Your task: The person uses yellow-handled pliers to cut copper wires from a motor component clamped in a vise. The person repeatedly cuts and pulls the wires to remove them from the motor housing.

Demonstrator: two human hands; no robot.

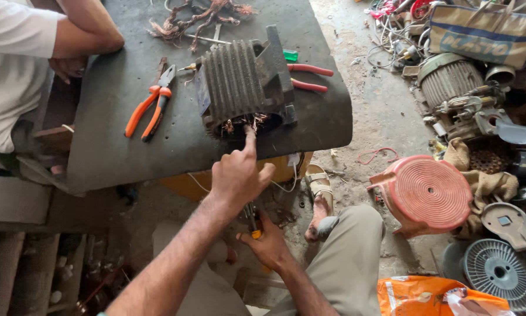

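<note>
Head view is showing the left hand (pixel 237 175) reaching forward and up, its index finger stretched out and touching the copper windings at the near open end of the ribbed motor housing (pixel 244 82), the other fingers loosely curled and holding nothing. The housing is lying on its side on the dark counter (pixel 116 117), its long axis running away from the person, so the open end is facing the hand and sitting directly ahead of the fingertip. The right hand (pixel 267 243) is hanging lower, below the counter edge and well back from the housing, gripping a small yellow-handled tool (pixel 253 225). The left hand is clearly the nearer one. Orange-handled pliers (pixel 151 108) are lying to the left of the housing.
</note>
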